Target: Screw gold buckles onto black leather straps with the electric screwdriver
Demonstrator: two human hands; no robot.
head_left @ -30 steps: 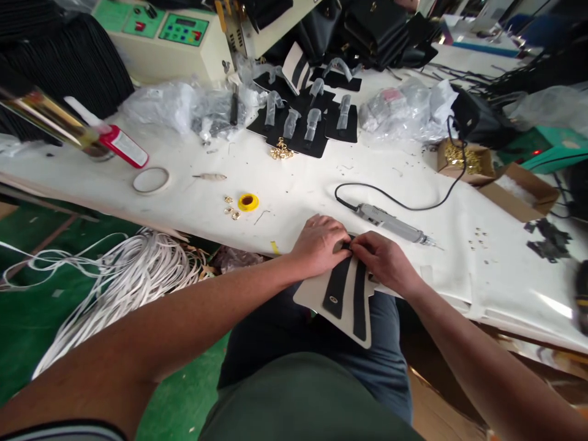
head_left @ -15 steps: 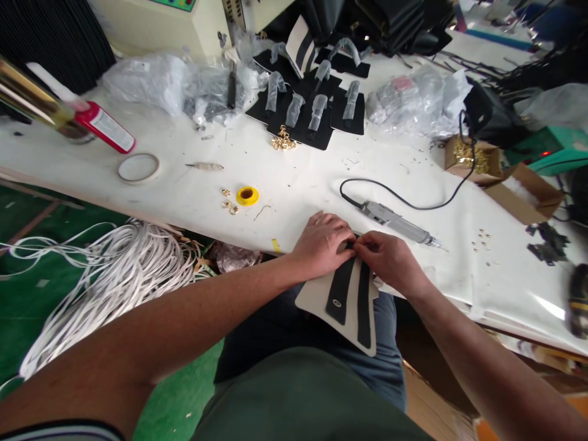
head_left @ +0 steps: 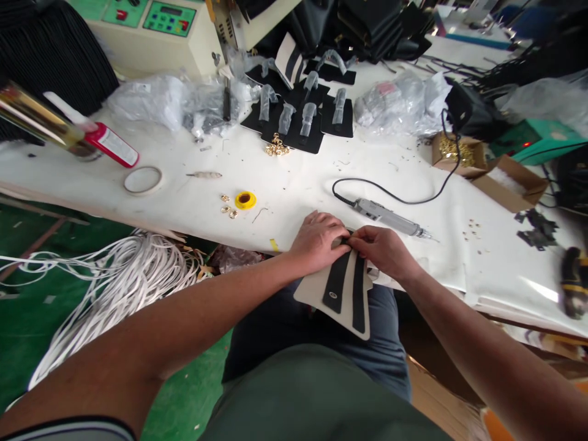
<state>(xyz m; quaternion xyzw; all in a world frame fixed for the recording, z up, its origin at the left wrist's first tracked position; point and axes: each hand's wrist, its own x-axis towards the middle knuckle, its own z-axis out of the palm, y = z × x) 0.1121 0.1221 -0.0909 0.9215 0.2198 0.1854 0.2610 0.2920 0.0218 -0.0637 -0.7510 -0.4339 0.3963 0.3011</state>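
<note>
A beige panel with black strips (head_left: 309,290) hangs over the table's front edge, above my lap. One strip has a small metal ring or eyelet near its lower end. My left hand (head_left: 320,240) lies over the panel's upper part, thumb and fingers closed on it. Against its fingertips, my right hand (head_left: 377,247) pinches at the same upper end of the panel. Whatever small part sits between the fingertips is hidden. Just beyond my right hand lies a grey electric screwdriver (head_left: 388,217) with its cord on the table.
Left of centre are a yellow spool (head_left: 245,200), gold hardware pieces, an awl-like tool (head_left: 204,175) and a tape roll (head_left: 143,180). A red bottle (head_left: 114,146) stands farther left. Black panels with plastic-wrapped straps (head_left: 307,125) lie behind. Cardboard boxes (head_left: 509,184) stand right.
The camera view has tilted slightly, so the machine's control panel shows more. Both hands stay on the panel's upper end, with hardly any visible shift.
</note>
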